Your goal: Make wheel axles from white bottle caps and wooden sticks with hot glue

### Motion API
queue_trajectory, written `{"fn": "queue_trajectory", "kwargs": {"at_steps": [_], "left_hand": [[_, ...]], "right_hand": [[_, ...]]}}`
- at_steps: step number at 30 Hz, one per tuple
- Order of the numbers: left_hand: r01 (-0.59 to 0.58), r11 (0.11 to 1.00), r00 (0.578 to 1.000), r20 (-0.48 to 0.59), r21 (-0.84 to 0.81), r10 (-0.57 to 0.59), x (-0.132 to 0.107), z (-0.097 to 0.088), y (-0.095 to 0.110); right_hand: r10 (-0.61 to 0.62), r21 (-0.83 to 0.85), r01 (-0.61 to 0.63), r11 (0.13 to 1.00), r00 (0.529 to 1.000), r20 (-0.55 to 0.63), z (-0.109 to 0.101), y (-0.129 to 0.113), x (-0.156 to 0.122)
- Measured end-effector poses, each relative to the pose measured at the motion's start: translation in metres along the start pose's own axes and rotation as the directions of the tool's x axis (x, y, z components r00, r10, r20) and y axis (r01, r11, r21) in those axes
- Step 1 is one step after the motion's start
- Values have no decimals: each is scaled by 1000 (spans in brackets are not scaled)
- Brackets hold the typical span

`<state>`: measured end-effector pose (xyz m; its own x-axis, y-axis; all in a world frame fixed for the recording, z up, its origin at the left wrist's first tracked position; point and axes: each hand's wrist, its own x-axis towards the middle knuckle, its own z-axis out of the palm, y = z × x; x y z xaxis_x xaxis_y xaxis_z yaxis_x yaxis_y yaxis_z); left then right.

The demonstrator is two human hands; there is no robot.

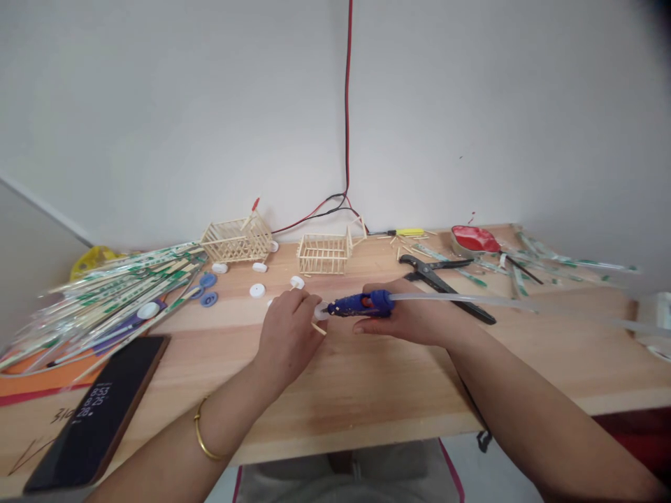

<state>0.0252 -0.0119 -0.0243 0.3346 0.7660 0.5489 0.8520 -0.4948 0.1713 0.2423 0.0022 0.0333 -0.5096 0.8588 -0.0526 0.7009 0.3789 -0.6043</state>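
Observation:
My left hand [288, 335] is closed on a thin wooden stick [319, 328], whose end pokes out past the fingers. A white cap [321, 311] shows at the fingertips, and another white cap [297, 282] is just beyond the knuckles. My right hand [414, 314] grips a blue glue gun [361, 304], its nozzle pointing left at the cap by my left fingers. From the gun's back end a long clear glue stick [461, 298] runs to the right. Behind my hands stands a small cart basket of wooden sticks [322, 255], without wheels in sight.
A wooden-stick cart with white wheels [235, 241] stands at back left. Wrapped chopsticks [131, 293], blue caps [208, 299] and a phone [99, 412] lie left. To the right are a black-handled cutter [445, 286], a yellow-handled screwdriver [409, 232] and a dish of red paint [474, 239].

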Motion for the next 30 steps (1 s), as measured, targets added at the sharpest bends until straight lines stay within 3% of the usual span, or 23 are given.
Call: {"fn": "queue_trajectory", "kwargs": {"at_steps": [13, 23, 30], "left_hand": [[1, 1000, 1000, -13, -11, -1, -2, 1, -1], [17, 1000, 1000, -5, -11, -17, 0, 0, -1], [5, 1000, 999, -35, -6, -6, 0, -2, -4]], "right_hand": [[8, 5, -8, 1000, 1000, -13, -1, -3, 0], [-86, 10, 86, 996, 996, 15, 0, 5, 1], [-68, 69, 69, 995, 998, -17, -6, 5, -2]]}}
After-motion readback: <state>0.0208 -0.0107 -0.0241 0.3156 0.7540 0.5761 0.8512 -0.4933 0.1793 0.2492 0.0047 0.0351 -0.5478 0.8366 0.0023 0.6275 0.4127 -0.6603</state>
